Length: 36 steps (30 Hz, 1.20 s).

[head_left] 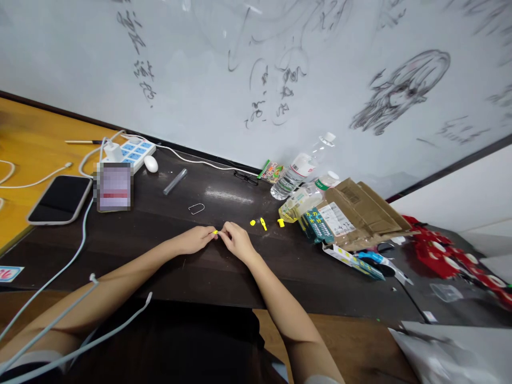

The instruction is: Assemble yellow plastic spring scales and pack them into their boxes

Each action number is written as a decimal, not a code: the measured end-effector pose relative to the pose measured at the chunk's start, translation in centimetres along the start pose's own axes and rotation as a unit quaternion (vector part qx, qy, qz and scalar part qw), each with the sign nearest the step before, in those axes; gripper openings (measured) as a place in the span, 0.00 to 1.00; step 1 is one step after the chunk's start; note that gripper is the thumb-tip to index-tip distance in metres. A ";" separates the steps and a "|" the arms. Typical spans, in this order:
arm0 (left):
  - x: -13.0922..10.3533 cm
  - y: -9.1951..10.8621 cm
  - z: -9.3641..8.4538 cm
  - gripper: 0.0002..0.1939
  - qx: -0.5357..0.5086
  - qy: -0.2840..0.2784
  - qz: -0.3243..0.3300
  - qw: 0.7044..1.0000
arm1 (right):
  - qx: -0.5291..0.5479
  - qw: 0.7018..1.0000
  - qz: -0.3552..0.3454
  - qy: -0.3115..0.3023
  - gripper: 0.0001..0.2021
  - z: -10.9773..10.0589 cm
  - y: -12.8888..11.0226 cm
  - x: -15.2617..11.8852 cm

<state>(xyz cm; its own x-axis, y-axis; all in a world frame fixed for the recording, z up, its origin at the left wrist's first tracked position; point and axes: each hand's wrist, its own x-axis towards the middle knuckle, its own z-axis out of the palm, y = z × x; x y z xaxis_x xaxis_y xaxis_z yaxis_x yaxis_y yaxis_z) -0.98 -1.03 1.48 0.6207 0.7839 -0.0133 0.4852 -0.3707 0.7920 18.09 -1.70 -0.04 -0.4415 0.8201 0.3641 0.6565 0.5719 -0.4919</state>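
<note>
Between my two hands, above the dark table (pixel 168 277), is a small yellow piece (pixel 215 232), mostly covered by fingertips. My left hand (pixel 196 238) pinches it from the left. The fingers of my right hand (pixel 237 241) are closed together at its other side; whether they grip it too is hidden. To the right of my hands lie three more yellow pieces: a roundish one (pixel 252 222), a long narrow one (pixel 263 224) and a blocky one (pixel 281 223). A bent wire loop (pixel 196 208) rests beyond my left hand.
At the right stand a clear water bottle (pixel 294 176), a bottle with yellow liquid (pixel 298 204) and cardboard packaging (pixel 360 213). A phone (pixel 60 200), a power strip (pixel 138 152) and a clear tube (pixel 175 182) lie to the left. White cables (pixel 85 229) cross the left side.
</note>
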 end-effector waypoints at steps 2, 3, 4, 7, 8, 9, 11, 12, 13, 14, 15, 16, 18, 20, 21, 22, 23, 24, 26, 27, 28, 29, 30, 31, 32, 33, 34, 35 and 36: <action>0.0 0.2 0.1 0.15 0.010 0.027 -0.003 1.000 | -0.002 1.000 0.002 0.012 0.10 0.2 0.1 0.1; -0.1 0.4 0.2 0.16 0.015 0.042 -0.008 0.999 | -0.003 1.000 0.000 0.020 0.10 0.3 0.1 0.1; -0.1 0.6 0.2 0.19 0.019 0.056 -0.017 0.998 | -0.005 1.000 -0.002 0.031 0.10 0.4 0.2 0.1; -0.4 1.2 0.2 0.26 0.028 0.066 -0.030 0.997 | -0.008 0.998 -0.016 0.052 0.12 0.6 0.2 0.0; -0.5 1.4 0.1 0.27 0.028 0.063 -0.025 0.997 | -0.004 0.998 -0.018 0.055 0.13 0.6 0.2 -0.1; -0.6 1.6 0.1 0.28 0.024 0.058 -0.018 0.998 | 0.005 0.998 -0.020 0.056 0.13 0.6 0.1 -0.2; -0.7 1.9 -0.1 0.29 0.009 0.050 -0.002 0.999 | 0.035 0.998 -0.021 0.056 0.13 0.5 0.1 -0.3; -0.8 1.9 -0.1 0.29 -0.001 0.048 0.004 0.999 | 0.053 0.997 -0.021 0.056 0.13 0.5 0.0 -0.4; -0.8 1.9 -0.2 0.30 -0.012 0.047 0.009 0.999 | 0.074 0.995 -0.020 0.057 0.12 0.5 0.0 -0.4; -0.8 1.8 -0.2 0.30 -0.023 0.046 0.014 0.999 | 0.097 0.993 -0.017 0.062 0.11 0.5 0.1 -0.3; -0.7 1.6 -0.2 0.31 -0.033 0.045 0.018 0.998 | 0.123 0.990 -0.012 0.069 0.09 0.4 0.1 -0.2; -0.6 1.5 -0.2 0.31 -0.042 0.043 0.021 0.998 | 0.151 0.986 -0.005 0.074 0.08 0.4 0.2 -0.1; -0.5 1.1 -0.2 0.33 -0.063 0.037 0.026 0.997 | 0.214 0.974 0.007 0.069 0.08 0.4 0.3 0.1; -0.4 0.8 -0.2 0.34 -0.099 0.021 0.026 0.995 | 0.275 0.961 0.012 0.039 0.14 0.2 0.4 0.4; -0.4 0.7 -0.2 0.34 -0.124 0.010 0.023 0.992 | 0.299 0.954 0.010 0.022 0.16 0.1 0.5 0.5; -0.4 0.7 -0.2 0.34 -0.149 -0.006 0.016 0.989 | 0.316 0.949 0.006 0.008 0.16 0.0 0.5 0.6; -0.4 0.6 -0.2 0.34 -0.173 -0.024 0.006 0.985 | 0.326 0.945 0.001 -0.003 0.15 -0.1 0.4 0.7; -0.4 0.6 -0.1 0.35 -0.194 -0.040 -0.008 0.980 | 0.330 0.944 -0.001 -0.015 0.14 -0.2 0.4 0.7; -0.3 0.5 -0.1 0.34 -0.229 -0.058 -0.037 0.971 | 0.330 0.943 0.011 -0.043 0.14 -0.2 0.2 0.7; -0.3 0.4 -0.1 0.34 -0.243 -0.058 -0.051 0.967 | 0.331 0.942 0.025 -0.060 0.14 -0.2 0.1 0.6; -0.1 0.4 -0.2 0.34 -0.257 -0.047 -0.067 0.963 | 0.334 0.939 0.041 -0.075 0.15 -0.2 0.0 0.6; 0.0 0.3 -0.3 0.33 -0.275 -0.026 -0.082 0.957 | 0.340 0.935 0.056 -0.086 0.15 -0.1 0.0 0.6; 0.2 0.3 -0.5 0.32 -0.298 -0.001 -0.098 0.949 | 0.349 0.930 0.068 -0.091 0.16 -0.1 0.1 0.6; 0.3 0.2 -0.7 0.31 -0.327 0.027 -0.112 0.938 | 0.364 0.923 0.081 -0.091 0.16 -0.1 0.2 0.6; 0.5 0.2 -1.1 0.30 -0.362 0.053 -0.120 0.923 | 0.383 0.915 0.094 -0.087 0.16 0.0 0.3 0.7; 0.6 0.2 -1.4 0.28 -0.402 0.074 -0.120 0.904 | 0.404 0.904 0.111 -0.080 0.16 0.0 0.5 0.7; 0.6 0.2 -1.8 0.26 -0.445 0.089 -0.113 0.884 | 0.425 0.893 0.128 -0.075 0.16 0.0 0.7 0.8; 0.7 0.2 -2.1 0.25 -0.485 0.100 -0.102 0.863 | 0.444 0.881 0.145 -0.071 0.17 0.0 0.9 0.8; 0.7 0.2 -2.3 0.23 -0.519 0.110 -0.087 0.843 | 0.459 0.871 0.160 -0.070 0.17 0.0 1.1 0.9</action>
<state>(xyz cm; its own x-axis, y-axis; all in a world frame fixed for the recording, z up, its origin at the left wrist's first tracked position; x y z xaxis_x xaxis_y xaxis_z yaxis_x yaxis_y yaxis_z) -1.91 0.57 3.06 0.4102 0.8976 -0.1615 -0.3152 0.3057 0.8984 18.42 -0.36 -0.27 -0.4378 0.8988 0.0240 0.0228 0.0378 -0.9990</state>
